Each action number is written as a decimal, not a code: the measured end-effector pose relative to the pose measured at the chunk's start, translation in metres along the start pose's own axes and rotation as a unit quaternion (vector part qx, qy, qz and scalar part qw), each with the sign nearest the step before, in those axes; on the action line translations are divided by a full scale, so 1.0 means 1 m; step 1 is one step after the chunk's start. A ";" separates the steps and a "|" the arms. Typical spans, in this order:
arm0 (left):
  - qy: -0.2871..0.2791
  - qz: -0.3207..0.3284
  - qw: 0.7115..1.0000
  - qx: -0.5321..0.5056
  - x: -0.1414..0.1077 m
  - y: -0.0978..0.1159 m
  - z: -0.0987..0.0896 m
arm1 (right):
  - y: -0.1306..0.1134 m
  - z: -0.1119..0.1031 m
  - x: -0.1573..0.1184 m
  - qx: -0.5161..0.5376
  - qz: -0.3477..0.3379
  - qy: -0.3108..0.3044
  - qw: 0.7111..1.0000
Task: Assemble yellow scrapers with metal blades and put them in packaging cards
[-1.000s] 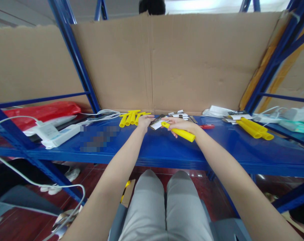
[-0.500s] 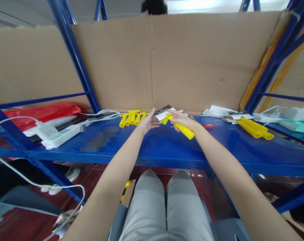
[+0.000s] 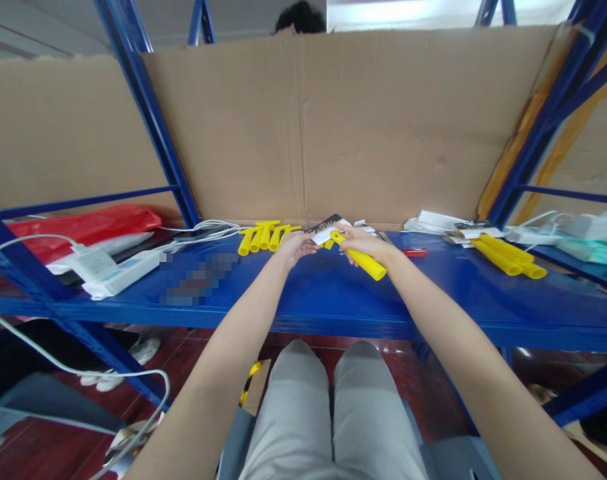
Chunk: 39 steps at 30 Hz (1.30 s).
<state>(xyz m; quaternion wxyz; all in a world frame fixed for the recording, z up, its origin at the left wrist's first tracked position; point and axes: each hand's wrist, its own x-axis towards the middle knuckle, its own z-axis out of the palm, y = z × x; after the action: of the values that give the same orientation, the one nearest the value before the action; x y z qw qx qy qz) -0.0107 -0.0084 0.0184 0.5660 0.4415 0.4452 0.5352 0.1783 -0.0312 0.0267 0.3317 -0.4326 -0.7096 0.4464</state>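
My right hand (image 3: 359,244) is closed round a yellow plastic-handled tool (image 3: 367,265); its thick round end points toward me and its flat holed end lies near the fingers. A black-and-white printed card (image 3: 328,229) spans the gap between both hands, and its right end meets the right fingers. At the card's left end, my left hand (image 3: 296,249) has thumb and fingers closed on the edge. Small yellow pieces (image 3: 328,245) show under the card, partly hidden. Just left of the left hand lie several yellow T-shaped tools (image 3: 263,235) in a row.
Yellow handles (image 3: 506,257) rest on the right beside printed packs (image 3: 476,231). A small red object (image 3: 415,253) lies right of my right hand. At left are a white power strip (image 3: 126,272), cables (image 3: 208,229) and a red bag (image 3: 91,230). A cardboard sheet (image 3: 358,127) closes the back.
My left hand's raised thumb has come down and its spread fingers have closed at the card's left end. The right hand with the yellow tool has shifted slightly left and down.
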 end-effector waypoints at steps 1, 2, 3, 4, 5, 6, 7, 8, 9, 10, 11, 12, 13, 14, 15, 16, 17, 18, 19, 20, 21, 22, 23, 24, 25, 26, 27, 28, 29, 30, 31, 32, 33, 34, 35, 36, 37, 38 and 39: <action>0.008 0.003 1.000 -0.004 0.000 0.000 0.000 | 0.001 0.000 0.001 -0.003 0.002 0.000 1.000; 0.019 0.005 1.000 -0.010 0.001 0.001 0.000 | 0.002 0.000 0.003 -0.006 0.004 0.001 1.000; 0.031 0.006 0.999 -0.016 0.001 0.001 0.000 | 0.002 0.001 0.004 -0.010 0.004 0.005 1.000; 0.041 0.005 0.999 -0.023 0.001 0.002 -0.001 | 0.003 0.002 0.005 -0.016 0.002 0.014 1.000; 0.049 0.003 0.998 -0.030 0.001 0.002 -0.001 | 0.003 0.003 0.007 -0.024 -0.003 0.028 0.999; 0.055 0.002 0.998 -0.037 0.001 0.003 -0.001 | 0.003 0.004 0.008 -0.032 -0.010 0.044 0.998; 0.060 0.001 0.997 -0.043 0.002 0.003 -0.001 | 0.003 0.005 0.009 -0.043 -0.019 0.060 0.997; 0.064 0.000 0.997 -0.048 0.002 0.003 -0.001 | 0.003 0.006 0.009 -0.054 -0.027 0.072 0.996; 0.068 0.001 0.996 -0.053 0.002 0.003 -0.001 | 0.003 0.007 0.009 -0.065 -0.034 0.079 0.994; 0.072 0.001 0.996 -0.056 0.001 0.003 -0.001 | 0.002 0.008 0.009 -0.077 -0.037 0.081 0.993; 0.075 0.002 0.996 -0.058 0.001 0.003 0.000 | 0.002 0.009 0.008 -0.089 -0.035 0.079 0.992; 0.075 0.002 0.995 -0.058 0.000 0.003 0.000 | 0.002 0.010 0.008 -0.100 -0.031 0.077 0.992; 0.075 0.001 0.996 -0.056 -0.001 0.003 0.001 | 0.001 0.010 0.007 -0.111 -0.026 0.074 0.991; 0.072 0.001 0.996 -0.053 -0.001 0.004 0.001 | 0.001 0.010 0.006 -0.121 -0.021 0.071 0.990; 0.069 0.000 0.996 -0.050 -0.002 0.004 0.002 | 0.001 0.010 0.006 -0.130 -0.018 0.069 0.989; 0.065 -0.001 0.997 -0.047 -0.003 0.004 0.002 | 0.001 0.010 0.006 -0.139 -0.016 0.067 0.988; 0.061 -0.002 0.997 -0.045 -0.004 0.005 0.002 | 0.001 0.009 0.006 -0.148 -0.016 0.066 0.987; 0.057 -0.003 0.997 -0.043 -0.004 0.005 0.002 | 0.002 0.009 0.006 -0.158 -0.016 0.066 0.985; 0.054 -0.004 0.998 -0.042 -0.004 0.005 0.002 | 0.002 0.008 0.007 -0.166 -0.015 0.065 0.984; 0.052 -0.005 0.998 -0.042 -0.004 0.005 0.001 | 0.003 0.008 0.008 -0.174 -0.014 0.064 0.983; 0.049 -0.005 0.998 -0.043 -0.004 0.005 0.001 | 0.003 0.008 0.008 -0.181 -0.014 0.062 0.981; 0.045 -0.004 0.998 -0.044 -0.004 0.005 0.001 | 0.003 0.007 0.008 -0.186 -0.014 0.061 0.981; 0.038 -0.002 0.998 -0.047 -0.003 0.004 0.001 | 0.003 0.007 0.008 -0.189 -0.014 0.060 0.980; 0.029 0.001 0.998 -0.050 -0.002 0.004 0.000 | 0.002 0.007 0.008 -0.191 -0.013 0.061 0.980; 0.018 0.006 0.998 -0.052 -0.002 0.003 0.000 | 0.001 0.007 0.007 -0.190 -0.012 0.063 0.980; 0.006 0.011 0.999 -0.053 -0.001 0.003 0.000 | -0.001 0.008 0.006 -0.188 -0.010 0.066 0.980; -0.006 0.017 0.999 -0.051 -0.001 0.002 0.000 | -0.003 0.008 0.005 -0.186 -0.006 0.070 0.980; -0.017 0.022 0.999 -0.047 -0.001 0.002 0.000 | -0.006 0.008 0.003 -0.182 -0.002 0.074 0.980; -0.028 0.025 0.998 -0.041 -0.001 0.002 -0.001 | -0.009 0.007 0.002 -0.178 0.002 0.081 0.981; -0.037 0.028 0.998 -0.033 -0.002 0.002 -0.001 | -0.012 0.006 0.000 -0.174 0.006 0.089 0.981; -0.044 0.030 0.998 -0.025 -0.002 0.002 -0.001 | -0.015 0.005 -0.002 -0.171 0.011 0.098 0.980; -0.049 0.031 0.998 -0.017 -0.003 0.002 -0.001 | -0.018 0.003 -0.004 -0.168 0.015 0.109 0.980; -0.052 0.032 0.998 -0.010 -0.003 0.002 -0.001 | -0.022 -0.001 -0.007 -0.167 0.020 0.119 0.978; -0.054 0.032 0.998 -0.003 -0.004 0.002 -0.001 | -0.025 -0.005 -0.010 -0.167 0.024 0.130 0.977; -0.056 0.032 0.998 0.004 -0.004 0.002 -0.001 | -0.028 -0.011 -0.013 -0.169 0.028 0.140 0.975; -0.059 0.031 0.998 0.011 -0.004 0.002 -0.002 | -0.031 -0.019 -0.017 -0.177 0.036 0.150 0.972; -0.062 0.030 0.997 0.019 -0.004 0.002 -0.002 | -0.035 -0.028 -0.022 -0.186 0.043 0.166 0.968; -0.064 0.029 0.997 0.026 -0.004 0.002 -0.002 | -0.038 -0.039 -0.028 -0.197 0.051 0.182 0.962; -0.066 0.029 0.997 0.033 -0.004 0.002 -0.002 | -0.041 -0.052 -0.035 -0.214 0.060 0.198 0.955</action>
<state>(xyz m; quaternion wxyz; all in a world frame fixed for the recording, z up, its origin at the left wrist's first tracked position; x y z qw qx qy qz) -0.0129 -0.0120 0.0197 0.5636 0.5071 0.4109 0.5063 0.2237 -0.0540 0.0808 0.3377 -0.6146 -0.6817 0.2086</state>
